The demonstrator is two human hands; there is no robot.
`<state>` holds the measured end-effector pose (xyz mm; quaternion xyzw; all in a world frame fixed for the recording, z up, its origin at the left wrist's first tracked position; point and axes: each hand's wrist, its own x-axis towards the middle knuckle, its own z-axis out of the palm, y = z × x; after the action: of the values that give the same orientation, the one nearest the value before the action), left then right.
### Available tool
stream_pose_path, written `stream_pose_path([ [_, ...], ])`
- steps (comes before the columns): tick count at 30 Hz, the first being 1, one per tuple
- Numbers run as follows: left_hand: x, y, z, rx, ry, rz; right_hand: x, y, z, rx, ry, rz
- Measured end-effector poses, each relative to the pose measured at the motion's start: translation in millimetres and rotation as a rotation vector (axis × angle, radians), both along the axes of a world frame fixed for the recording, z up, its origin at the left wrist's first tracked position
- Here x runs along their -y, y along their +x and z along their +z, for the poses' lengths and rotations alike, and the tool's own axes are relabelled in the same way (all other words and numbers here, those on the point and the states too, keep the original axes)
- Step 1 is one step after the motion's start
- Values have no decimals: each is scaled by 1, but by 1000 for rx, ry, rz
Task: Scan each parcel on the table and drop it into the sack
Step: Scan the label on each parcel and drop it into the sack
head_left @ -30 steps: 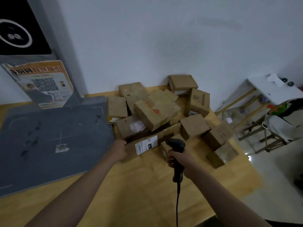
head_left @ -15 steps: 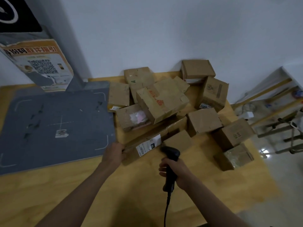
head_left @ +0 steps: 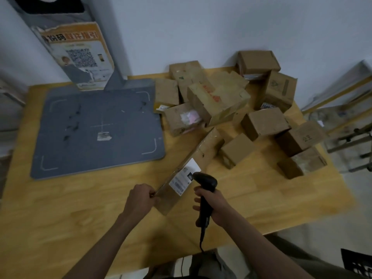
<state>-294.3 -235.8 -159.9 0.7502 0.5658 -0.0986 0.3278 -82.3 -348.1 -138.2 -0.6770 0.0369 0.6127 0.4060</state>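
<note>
Grey scanning mat (head_left: 96, 127) at desk (head_left: 60, 208) left rear. Left hand (head_left: 140, 198) pinches near end of long flat carton (head_left: 189, 170), drawn toward desk front edge, white label (head_left: 184, 179) up. Right hand (head_left: 212, 202) wrapped round handheld barcode scanner (head_left: 205, 183), head just beside label. Judged: scan in progress. Carton pile (head_left: 231, 109) at right rear unscanned. Sack not in view; bulk of task outstanding.

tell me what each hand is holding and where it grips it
The left hand pinches the near end of the long cardboard parcel. The right hand grips the black scanner by its handle.
</note>
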Motion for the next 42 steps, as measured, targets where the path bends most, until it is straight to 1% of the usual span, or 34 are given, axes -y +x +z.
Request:
stream_pose_path([
  [2, 8, -15, 1, 46, -19, 17, 6, -17, -5, -6, -2, 14],
  [5, 18, -33, 7, 130, -103, 12, 13, -34, -8, -42, 45, 20],
  [8, 30, -46, 9, 144, -150, -10, 20, -53, -8, -124, 119, 8],
  [12, 47, -48, 10, 79, -93, -53, 23, -72, -9, -172, 146, -24],
  [15, 57, -39, 10, 81, -38, -58, 25, -79, -8, -202, 157, -40],
  [19, 59, -23, 16, -19, 89, -58, 25, -88, -4, -243, 199, -62],
  [21, 56, -19, 22, -79, 152, -87, 22, -90, -1, -224, 210, -19],
  [24, 41, -21, 31, -127, 153, -85, 15, -88, 11, -176, 214, 76],
  [29, 0, -36, 71, -205, 217, -176, -3, -69, 57, 27, 332, 326],
  [33, -33, -51, 120, -240, 297, -272, -31, -56, 114, 363, 423, 605],
  [36, -48, -65, 153, -219, 330, -313, -51, -51, 154, 633, 519, 748],
  [39, -55, -79, 178, -184, 371, -355, -65, -49, 184, 846, 649, 880],
  [42, -57, -91, 197, -172, 414, -396, -74, -52, 204, 1067, 738, 1100],
])
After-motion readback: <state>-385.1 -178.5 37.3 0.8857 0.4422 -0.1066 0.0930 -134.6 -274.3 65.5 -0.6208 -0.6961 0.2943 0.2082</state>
